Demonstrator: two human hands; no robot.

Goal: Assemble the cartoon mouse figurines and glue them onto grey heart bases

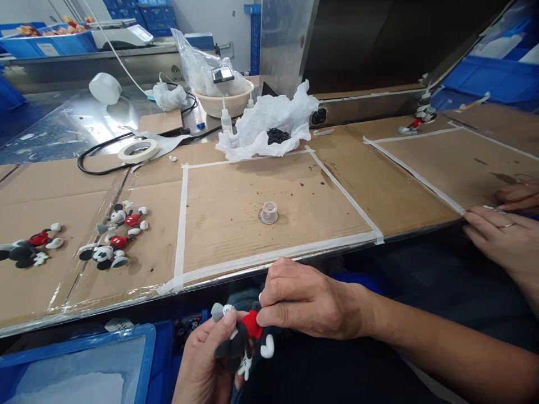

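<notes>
Below the table's front edge, my left hand (pixel 205 359) and my right hand (pixel 301 300) both grip one small mouse figure (pixel 245 339) with a black body, red shorts and white gloves. The left fingers wrap it from below. The right fingers pinch its red middle from above. On the cardboard work mat (pixel 236 191) outlined in white tape stands a small clear cup (pixel 268 212). Three more finished mouse figures (pixel 115 238) lie on the cardboard at the left, the farthest (pixel 30 247) near the left border.
Crumpled white paper (pixel 269 120) holding small black parts sits behind the mat. A tape roll (pixel 137 150), black cable, glue bottle (pixel 226 119) and basket (pixel 223 98) lie further back. Another person's hands (pixel 503 233) rest at the right edge. A blue bin (pixel 80 365) is below left.
</notes>
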